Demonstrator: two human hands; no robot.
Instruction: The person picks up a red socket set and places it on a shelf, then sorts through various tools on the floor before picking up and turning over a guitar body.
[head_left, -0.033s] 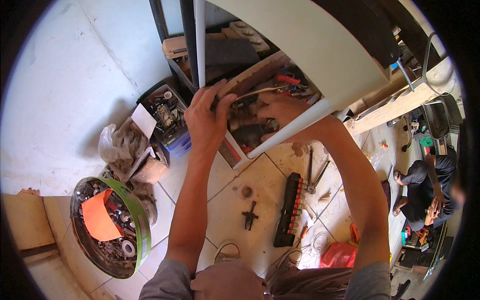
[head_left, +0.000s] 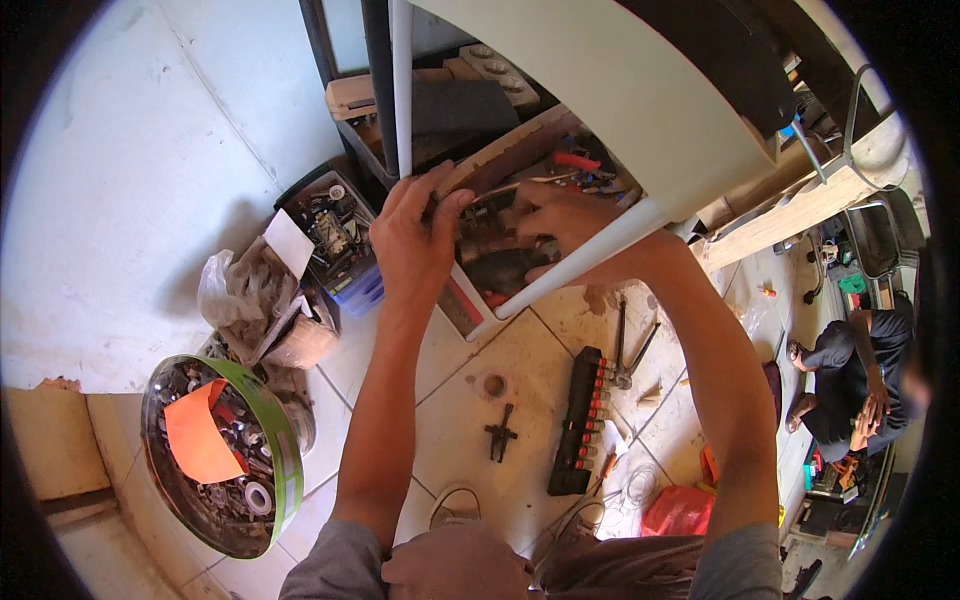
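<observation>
Both my hands reach into an open wooden tool box [head_left: 470, 310] full of dark metal parts, tucked under a tilted white panel [head_left: 600, 90]. My left hand [head_left: 415, 250] is at the box's left rim, thumb and fingers pinched on a thin metal rod [head_left: 520, 183] that runs right across the box. My right hand [head_left: 565, 225] lies inside the box, fingers curled over dark parts; what it grips is hidden. Red-handled pliers [head_left: 578, 160] lie at the box's far end.
A green-rimmed round tin [head_left: 285, 450] of small parts with orange paper sits lower left. Crumpled plastic bags [head_left: 245, 290] and a black parts box [head_left: 335, 235] lie left. A black socket rail [head_left: 580, 420], wrenches [head_left: 625, 340] and a tape roll [head_left: 493, 385] lie on the tiles. A person [head_left: 860, 380] sits right.
</observation>
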